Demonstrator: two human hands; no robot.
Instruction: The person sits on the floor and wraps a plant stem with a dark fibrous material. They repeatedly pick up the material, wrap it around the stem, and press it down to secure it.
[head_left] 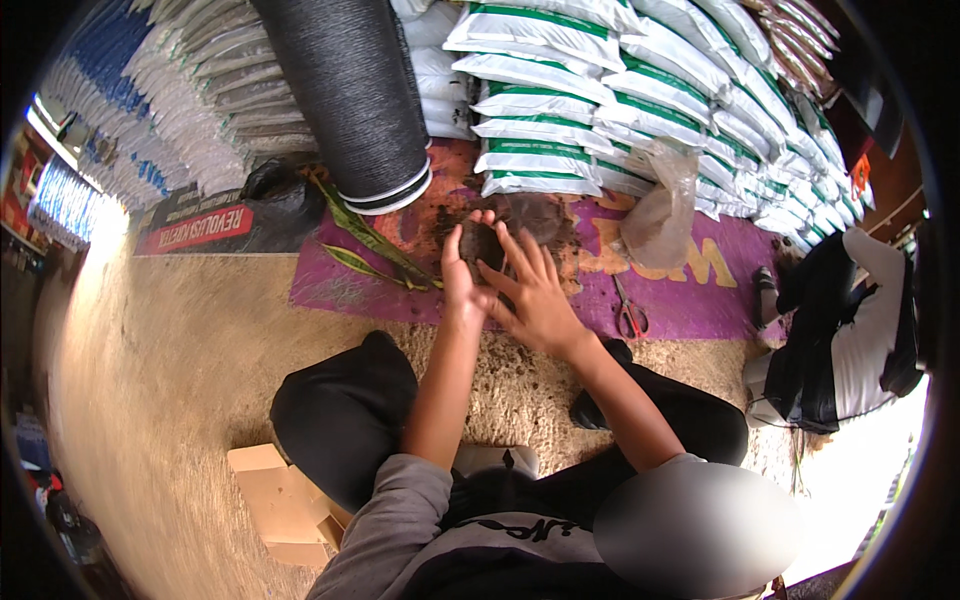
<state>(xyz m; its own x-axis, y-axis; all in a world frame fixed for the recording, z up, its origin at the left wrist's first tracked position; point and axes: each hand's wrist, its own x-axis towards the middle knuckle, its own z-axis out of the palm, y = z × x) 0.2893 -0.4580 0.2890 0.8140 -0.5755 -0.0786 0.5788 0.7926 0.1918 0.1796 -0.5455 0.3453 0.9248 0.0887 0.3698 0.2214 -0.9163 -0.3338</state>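
Observation:
My left hand [461,268] cups one side of a dark, soil-coloured lump [484,248], its fingers pointing away from me. Whether this is bare soil or a filled pot, I cannot tell. Across its right side lies my right hand [532,290], fingers stretched and spread; the wrists nearly meet. Dark soil [540,217] is scattered on the purple printed mat [390,305] just beyond. Long green leaves with yellow edges [372,262] lie left of my hands. Red-handled scissors [631,318] rest on the mat to the right.
A big black roll [350,100] stands beyond my hands, before stacked white-and-green sacks [545,130]. A clear plastic bag [662,210] is at the right. A black plastic bag [285,195] lies far left, an opened cardboard box [280,500] near left. Another person [850,320] sits at the right.

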